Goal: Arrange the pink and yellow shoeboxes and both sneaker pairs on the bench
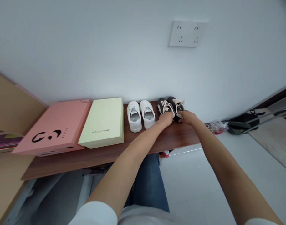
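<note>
A pair of dark sneakers with cream laces stands side by side at the right part of the wooden shelf, toes to the wall. My left hand [165,118] grips the heel of the left dark sneaker [163,104]. On the heel of the right dark sneaker [176,102], my right hand [187,117] is closed, its thumb near the opening. To their left sits a pair of white sneakers, the left one [134,116] and the right one [147,114] close together, heels toward me. Part of each dark heel is hidden by my fingers.
The wooden shelf [165,140] runs along the wall. On its left side lie a pale green shoebox [104,120] and a pink shoebox [58,122]. A wall socket plate [188,33] is above. Bags [218,127] rest on the floor at right.
</note>
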Motion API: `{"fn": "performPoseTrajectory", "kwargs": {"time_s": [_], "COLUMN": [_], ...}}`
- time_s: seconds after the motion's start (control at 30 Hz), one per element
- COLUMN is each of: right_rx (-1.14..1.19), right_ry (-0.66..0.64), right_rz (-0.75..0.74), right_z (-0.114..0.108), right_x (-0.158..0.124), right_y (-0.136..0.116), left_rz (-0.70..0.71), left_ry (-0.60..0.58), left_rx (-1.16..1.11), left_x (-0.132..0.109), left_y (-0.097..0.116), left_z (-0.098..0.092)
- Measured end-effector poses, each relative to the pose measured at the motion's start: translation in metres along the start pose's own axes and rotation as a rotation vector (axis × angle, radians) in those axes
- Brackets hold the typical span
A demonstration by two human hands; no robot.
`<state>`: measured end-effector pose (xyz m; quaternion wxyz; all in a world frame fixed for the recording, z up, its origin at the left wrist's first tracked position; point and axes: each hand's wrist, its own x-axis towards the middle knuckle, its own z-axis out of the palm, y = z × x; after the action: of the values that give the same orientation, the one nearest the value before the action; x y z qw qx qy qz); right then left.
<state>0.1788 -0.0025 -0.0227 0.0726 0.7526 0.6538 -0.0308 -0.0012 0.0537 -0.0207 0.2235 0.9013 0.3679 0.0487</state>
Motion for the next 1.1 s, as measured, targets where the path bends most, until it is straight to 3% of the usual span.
{"fn": "performPoseTrajectory", "kwargs": {"time_s": [0.37, 0.5, 0.73, 0.9, 1.0, 1.1], "right_rx": [0.025, 0.030, 0.131, 0.250, 0.351, 0.491], "right_ry": [0.043, 0.101, 0.266, 0.412, 0.434, 0.410], "right_rz": [0.008, 0.009, -0.085, -0.238, -0.311, -0.365], "right_z": [0.000, -0.005, -0.035, -0.063, -0.073, -0.072], "right_x": [0.001, -0.003, -0.021, -0.051, -0.071, -0.089], "right_y": [-0.001, -0.006, -0.021, -0.054, -0.086, -0.123], "left_rz": [-0.012, 0.012, 0.050, 0.064, 0.104, 0.135], "left_ry": [0.000, 0.050, 0.196, 0.311, 0.379, 0.385], "left_rx": [0.012, 0.054, -0.007, -0.113, -0.199, -0.264], "left_x": [-0.005, -0.012, -0.035, -0.090, -0.147, -0.219], "left_y": [0.002, 0.008, 0.011, -0.008, -0.029, -0.057], "left_z": [-0.006, -0.011, -0.047, -0.087, -0.099, -0.090]}}
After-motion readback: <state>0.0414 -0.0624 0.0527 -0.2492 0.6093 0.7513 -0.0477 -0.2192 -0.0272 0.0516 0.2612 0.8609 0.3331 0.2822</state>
